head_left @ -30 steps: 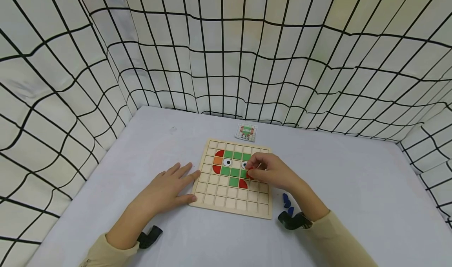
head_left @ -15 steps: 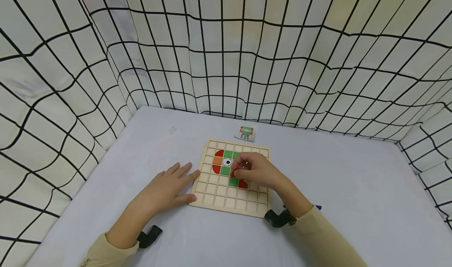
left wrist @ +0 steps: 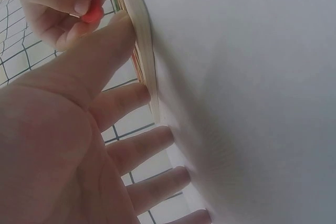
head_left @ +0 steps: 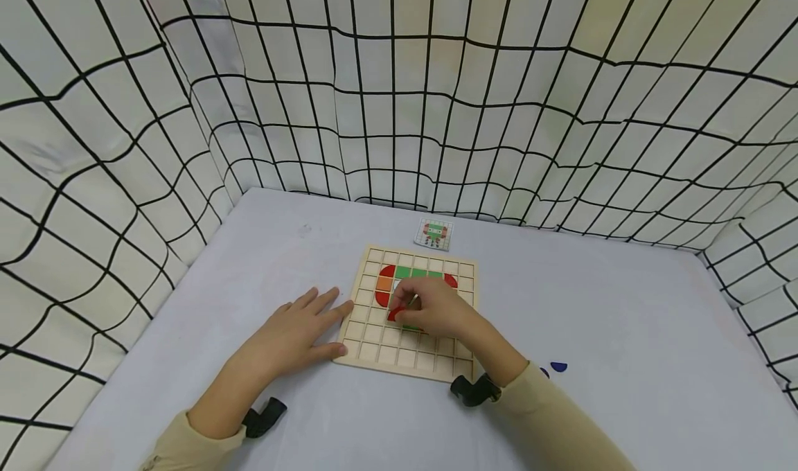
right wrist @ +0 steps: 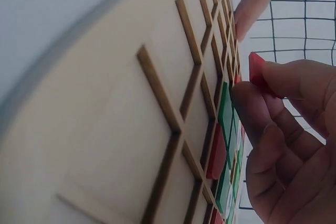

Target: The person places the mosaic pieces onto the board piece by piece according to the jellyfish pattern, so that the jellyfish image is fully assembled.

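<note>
My right hand [head_left: 434,306] pinches a red puzzle piece [right wrist: 256,70] between thumb and fingertips, just over the wooden grid board [head_left: 380,354]. In the head view that hand covers much of the pattern on the board. Green square tiles [head_left: 403,272], an orange square tile [head_left: 384,283] and red rounded pieces [head_left: 382,298] sit in the board's cells around it. My left hand [head_left: 293,336] lies with spread, straight fingers at the board's left edge, its thumb and index finger touching the rim. The left wrist view shows the red piece in the other hand beyond my left thumb.
A small picture card [head_left: 434,234] with a coloured grid figure lies behind the board. Dark blue pieces [head_left: 558,366] are on the white table to the right, partly hidden by the right sleeve. Black netting [head_left: 399,93] rises behind the table.
Holding the red piece, my right hand has moved left across the board and slightly toward me. A red piece at the upper right of the pattern is now uncovered. My left hand stays put.
</note>
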`<act>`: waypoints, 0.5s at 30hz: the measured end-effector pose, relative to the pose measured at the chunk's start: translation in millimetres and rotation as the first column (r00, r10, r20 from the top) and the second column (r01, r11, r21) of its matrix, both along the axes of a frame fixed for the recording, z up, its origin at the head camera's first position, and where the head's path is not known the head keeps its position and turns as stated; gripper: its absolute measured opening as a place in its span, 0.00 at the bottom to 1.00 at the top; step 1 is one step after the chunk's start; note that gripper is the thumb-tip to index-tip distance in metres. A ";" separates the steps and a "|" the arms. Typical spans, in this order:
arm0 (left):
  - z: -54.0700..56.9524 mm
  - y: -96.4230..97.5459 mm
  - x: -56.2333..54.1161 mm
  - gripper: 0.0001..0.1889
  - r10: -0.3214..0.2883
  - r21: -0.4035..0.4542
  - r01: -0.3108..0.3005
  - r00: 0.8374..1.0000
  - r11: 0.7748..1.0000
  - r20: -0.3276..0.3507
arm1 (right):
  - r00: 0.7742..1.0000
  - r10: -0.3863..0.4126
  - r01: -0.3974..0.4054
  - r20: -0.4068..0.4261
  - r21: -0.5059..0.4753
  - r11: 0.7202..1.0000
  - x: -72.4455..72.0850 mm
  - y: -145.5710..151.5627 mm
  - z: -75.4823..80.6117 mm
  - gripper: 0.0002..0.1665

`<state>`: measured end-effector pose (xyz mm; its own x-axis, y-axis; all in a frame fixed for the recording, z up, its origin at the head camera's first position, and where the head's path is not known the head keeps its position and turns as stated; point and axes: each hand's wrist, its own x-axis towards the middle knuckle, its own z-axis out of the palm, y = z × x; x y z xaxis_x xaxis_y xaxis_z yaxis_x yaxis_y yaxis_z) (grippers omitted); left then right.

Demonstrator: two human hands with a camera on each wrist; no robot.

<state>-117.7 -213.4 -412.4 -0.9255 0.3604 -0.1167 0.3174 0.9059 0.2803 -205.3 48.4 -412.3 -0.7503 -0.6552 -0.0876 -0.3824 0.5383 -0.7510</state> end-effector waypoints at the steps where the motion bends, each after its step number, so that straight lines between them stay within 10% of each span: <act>1: 0.1 0.1 -0.1 0.38 -0.001 0.000 0.001 1.000 1.000 0.000 | 1.000 -0.001 0.002 -0.005 0.012 1.000 0.3 -1.4 -0.5 0.08; 15: 0.4 -0.9 0.7 0.38 -0.004 0.002 0.004 1.000 1.000 -0.001 | 0.998 0.027 -0.021 -0.048 0.136 0.990 4.5 -13.5 -4.3 0.07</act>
<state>-117.0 -214.3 -412.1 -0.9243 0.3640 -0.1145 0.3211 0.9041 0.2820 -200.8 35.0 -416.6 -0.7402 -0.6576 -0.1400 -0.4314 0.6242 -0.6514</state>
